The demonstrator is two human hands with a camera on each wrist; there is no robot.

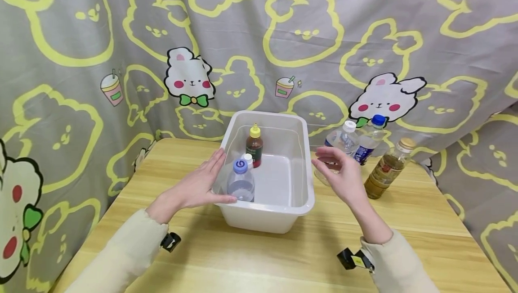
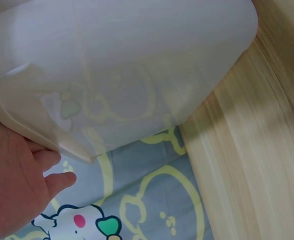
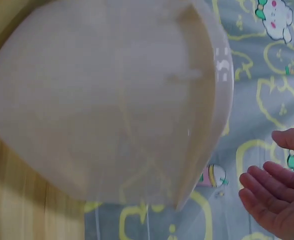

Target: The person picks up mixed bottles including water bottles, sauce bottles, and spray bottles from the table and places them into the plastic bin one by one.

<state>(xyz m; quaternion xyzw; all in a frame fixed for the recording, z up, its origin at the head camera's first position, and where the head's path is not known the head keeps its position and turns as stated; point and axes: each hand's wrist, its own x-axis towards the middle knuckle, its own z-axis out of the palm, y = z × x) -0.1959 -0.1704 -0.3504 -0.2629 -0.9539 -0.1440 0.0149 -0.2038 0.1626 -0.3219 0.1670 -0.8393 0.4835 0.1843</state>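
Note:
A white plastic bin (image 1: 263,218) stands on the table. My left hand (image 1: 198,185) rests against its left rim, fingers straight and thumb spread along the front edge; the left wrist view shows the hand (image 2: 17,185) at the rim. Just outside the right rim, my right hand (image 1: 344,176) is held in the air with fingers and thumb apart and nothing between them. Inside the bin are a clear bottle with a purple-blue cap (image 1: 241,182), a white-capped bottle (image 1: 248,158) mostly hidden behind it, and a sauce bottle with a yellow nozzle (image 1: 254,146).
Right of the bin stand a clear bottle with a white cap (image 1: 346,135), partly behind my right hand, a blue-capped bottle (image 1: 370,137) and a tan-capped bottle of brownish liquid (image 1: 386,171). A patterned curtain (image 1: 243,36) hangs behind the wooden table (image 1: 226,261).

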